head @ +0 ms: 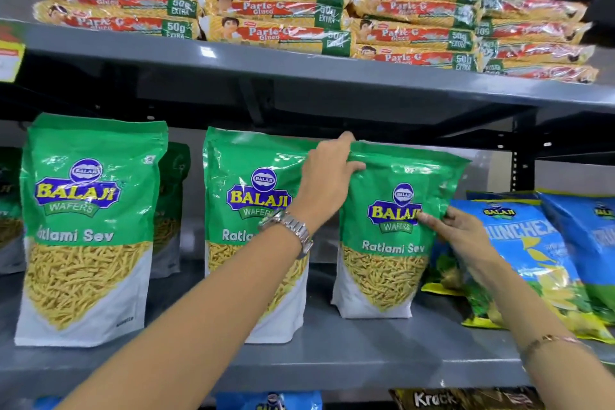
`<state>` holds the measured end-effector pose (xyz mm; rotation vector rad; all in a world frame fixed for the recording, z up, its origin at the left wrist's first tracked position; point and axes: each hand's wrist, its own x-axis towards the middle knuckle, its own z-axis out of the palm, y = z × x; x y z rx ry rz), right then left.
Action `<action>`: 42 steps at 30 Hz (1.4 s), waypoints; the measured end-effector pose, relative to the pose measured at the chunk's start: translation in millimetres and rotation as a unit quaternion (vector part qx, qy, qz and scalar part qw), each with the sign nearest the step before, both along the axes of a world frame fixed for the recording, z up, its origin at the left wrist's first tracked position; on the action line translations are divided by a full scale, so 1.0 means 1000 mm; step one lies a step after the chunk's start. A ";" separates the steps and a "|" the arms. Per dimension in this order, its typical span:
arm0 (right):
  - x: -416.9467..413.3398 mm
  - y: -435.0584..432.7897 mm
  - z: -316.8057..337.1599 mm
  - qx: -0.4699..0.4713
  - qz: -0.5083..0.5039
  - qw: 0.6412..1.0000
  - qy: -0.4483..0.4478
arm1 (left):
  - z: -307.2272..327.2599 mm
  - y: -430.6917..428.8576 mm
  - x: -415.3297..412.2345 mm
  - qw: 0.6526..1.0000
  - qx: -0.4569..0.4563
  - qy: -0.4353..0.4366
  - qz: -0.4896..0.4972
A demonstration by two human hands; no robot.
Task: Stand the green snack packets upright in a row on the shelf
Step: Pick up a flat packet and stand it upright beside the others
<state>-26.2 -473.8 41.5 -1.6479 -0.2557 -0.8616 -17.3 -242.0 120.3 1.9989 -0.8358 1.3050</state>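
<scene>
Currently the rightmost Ratlami Sev pouch stands long-axis vertical on the grey shelf; left hand pinches its top-left corner, right hand pinches its right edge (leaning blue Crunchex bags crowd that side).

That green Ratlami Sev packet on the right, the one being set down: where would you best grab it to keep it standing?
By the flat sealed top edge of the rightmost green packet, from above and in front, as the left hand does. The top is thin and empty, the base full. The right hand steadies its right edge beside the blue packets.
</scene>
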 end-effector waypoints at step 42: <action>0.026 0.001 -0.076 -0.024 0.108 0.975 0.192 | -0.149 -0.040 0.030 0.973 0.192 0.131 0.012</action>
